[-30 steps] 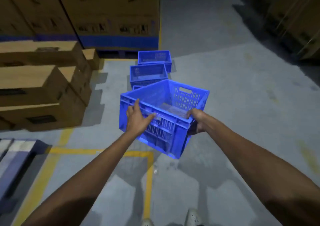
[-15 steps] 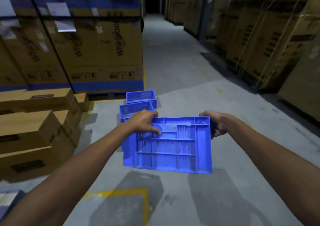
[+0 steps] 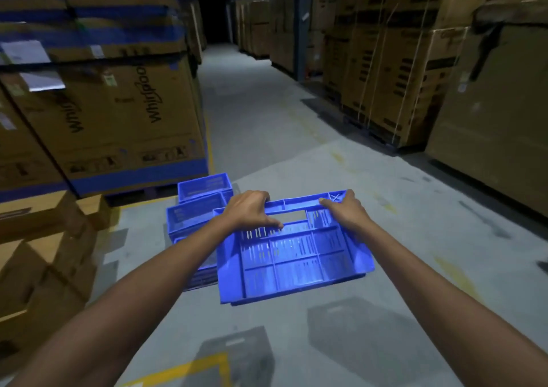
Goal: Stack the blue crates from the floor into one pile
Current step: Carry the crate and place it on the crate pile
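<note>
Holding blue crate (image 3: 296, 256) clear of floor (image 3: 296, 137), two-handed, mid-scene.
Gripping far rim w/ left hand (image 3: 252, 210): fingers curled over the edge, thumb laid on slotted face by handle cutout (image 3: 292, 216). Clamping far-right corner w/ right hand (image 3: 345, 211): fingers wrapped over rim, tips hidden. Tilted so ribbed, slotted wall faces cam. Hanging just right of, and partly overlapping in view, two floor crates: nearer crate (image 3: 192, 217) open side up, farther crate (image 3: 204, 185) touching behind it, close to base of Whirlpool cartons (image 3: 118, 120) at far left. More blue plastic (image 3: 198, 271) under left forearm, mostly hidden, can't tell what. Near left: brown boxes (image 3: 38, 253), stacked. Right of aisle: strapped cartons (image 3: 400, 75). Near edge: yellow line (image 3: 189, 369).
</note>
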Tool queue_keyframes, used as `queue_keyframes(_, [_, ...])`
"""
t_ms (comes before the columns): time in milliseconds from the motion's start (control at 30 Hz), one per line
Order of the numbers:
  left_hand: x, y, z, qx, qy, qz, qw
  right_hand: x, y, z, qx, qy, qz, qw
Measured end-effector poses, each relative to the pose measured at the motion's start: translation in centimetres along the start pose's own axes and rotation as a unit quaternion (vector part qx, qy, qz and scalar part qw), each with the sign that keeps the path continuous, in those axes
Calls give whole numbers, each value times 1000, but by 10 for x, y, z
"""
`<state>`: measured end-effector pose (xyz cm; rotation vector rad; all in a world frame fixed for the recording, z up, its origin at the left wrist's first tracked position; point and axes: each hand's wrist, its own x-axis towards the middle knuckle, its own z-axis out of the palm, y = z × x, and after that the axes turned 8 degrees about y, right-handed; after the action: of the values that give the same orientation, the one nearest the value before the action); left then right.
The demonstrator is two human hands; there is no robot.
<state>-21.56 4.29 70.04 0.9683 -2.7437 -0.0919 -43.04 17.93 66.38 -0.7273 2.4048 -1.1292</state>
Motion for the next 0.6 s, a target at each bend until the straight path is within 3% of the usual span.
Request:
queue_keyframes(100, [39, 43, 9, -6, 9, -3, 1000, 7, 10, -32, -107, 62, -54, 991])
queue_keyframes(267, [115, 130, 28, -25, 39, -44, 998, 51, 35, -76, -128, 95, -154, 975])
queue_keyframes(367, [157, 174, 38, -67, 50, -102, 991, 71, 45, -95, -119, 46, -183, 975])
queue_keyframes(467, [205, 201, 47, -150, 29, -164, 975, 84, 54, -106, -180, -16, -218, 959])
queue_keyframes(600, [267, 236, 62, -336, -13, -233, 913, 109, 60, -115, -243, -26, -232, 941])
